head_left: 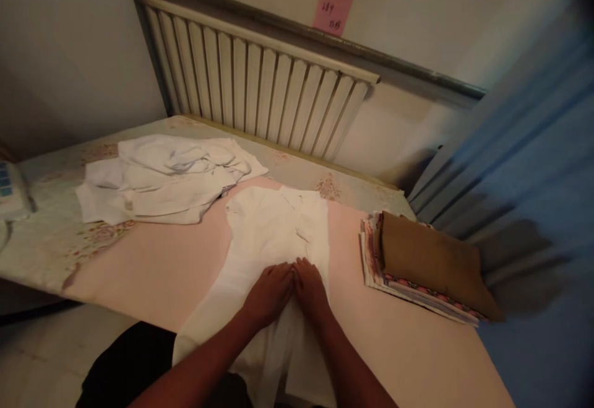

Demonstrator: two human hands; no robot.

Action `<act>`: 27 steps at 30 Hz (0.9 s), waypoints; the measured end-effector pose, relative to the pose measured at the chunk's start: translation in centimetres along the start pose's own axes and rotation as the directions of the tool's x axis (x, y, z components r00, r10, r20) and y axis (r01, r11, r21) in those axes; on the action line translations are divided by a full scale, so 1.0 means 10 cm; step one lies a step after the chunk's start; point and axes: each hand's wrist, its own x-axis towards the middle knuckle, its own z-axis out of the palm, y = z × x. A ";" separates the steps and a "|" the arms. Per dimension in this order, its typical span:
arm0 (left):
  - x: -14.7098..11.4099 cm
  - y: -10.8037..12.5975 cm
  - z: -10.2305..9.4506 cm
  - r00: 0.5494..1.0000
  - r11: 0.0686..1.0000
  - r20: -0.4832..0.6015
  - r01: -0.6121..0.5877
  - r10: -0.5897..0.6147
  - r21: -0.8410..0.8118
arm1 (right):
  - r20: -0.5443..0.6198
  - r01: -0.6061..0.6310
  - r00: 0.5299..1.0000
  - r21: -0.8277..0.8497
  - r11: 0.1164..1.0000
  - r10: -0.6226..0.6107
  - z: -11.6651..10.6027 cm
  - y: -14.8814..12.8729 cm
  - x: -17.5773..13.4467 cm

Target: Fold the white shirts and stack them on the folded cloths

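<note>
A white garment (266, 222) lies spread on a pink cloth, its lower part hanging over the table's near edge. My left hand (271, 290) and my right hand (309, 284) meet side by side at its middle. The fingers of both are curled down and pressed together on the white fabric, gripping it. The fingertips are partly hidden, so the exact fold between them does not show. Small creases run across the cloth just beyond my hands.
A heap of white garments (171, 176) lies at the back left of the pink cloth (153, 265). At the right is a stack of folded cloths with a brown one (427, 259) on top. A radiator (260, 80) stands behind the table, and a blue curtain (529, 197) hangs at right.
</note>
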 end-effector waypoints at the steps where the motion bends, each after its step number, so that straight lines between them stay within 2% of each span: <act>1: -0.01 -0.01 0.02 1.000 1.000 -0.002 -0.002 0.002 0.009 | -0.003 0.005 1.000 0.008 1.000 -0.005 -0.02 0.01 -0.01; 5: -0.05 -0.05 0.08 1.000 0.999 -0.004 -0.006 0.006 0.048 | -0.072 -0.022 0.997 -0.016 1.000 0.021 -0.19 0.00 -0.19; 9: -0.08 -0.04 0.07 0.999 0.996 -0.013 -0.031 0.033 0.089 | -0.090 -0.053 0.995 -0.127 0.990 0.042 -0.34 0.06 -0.56; 14: -0.12 -0.02 0.07 0.998 0.989 -0.035 -0.049 0.054 0.138 | -0.156 -0.027 0.988 -0.220 0.975 -0.008 -0.39 0.18 -0.91; 21: -0.27 0.02 0.10 0.997 0.986 -0.063 -0.039 0.050 0.163 | -0.200 -0.041 0.980 -0.232 0.972 -0.006 -0.40 0.15 -0.91; 27: -0.61 0.07 0.02 0.999 0.990 -0.051 -0.012 0.019 0.140 | -0.199 -0.049 0.980 -0.225 0.973 0.004 -0.37 0.19 -0.93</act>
